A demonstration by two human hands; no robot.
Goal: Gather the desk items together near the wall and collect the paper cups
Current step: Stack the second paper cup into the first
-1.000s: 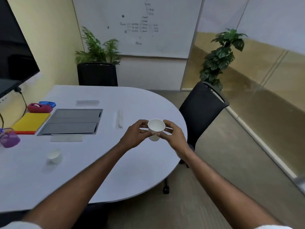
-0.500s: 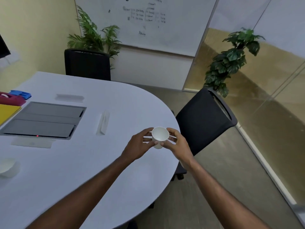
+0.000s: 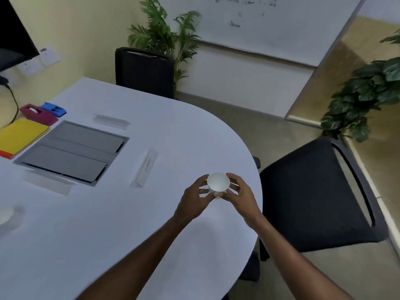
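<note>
- Holding a white paper cup (image 3: pixel 218 182) with both hands above the desk (image 3: pixel 134 224), close to its rounded right edge
- left hand (image 3: pixel 194 202) and right hand (image 3: pixel 242 197) both have fingers curled round the cup's sides
- second cup (image 3: pixel 5 214) way over at the left edge
- yellow notebook (image 3: pixel 21 136) and tape dispenser (image 3: pixel 39 113) sit by the wall edge

Dim, soft, wide-angle edge warping

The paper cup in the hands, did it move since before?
Yes. The paper cup was left of the table's curved edge; now it is further right, closer to that edge and the black chair.
</note>
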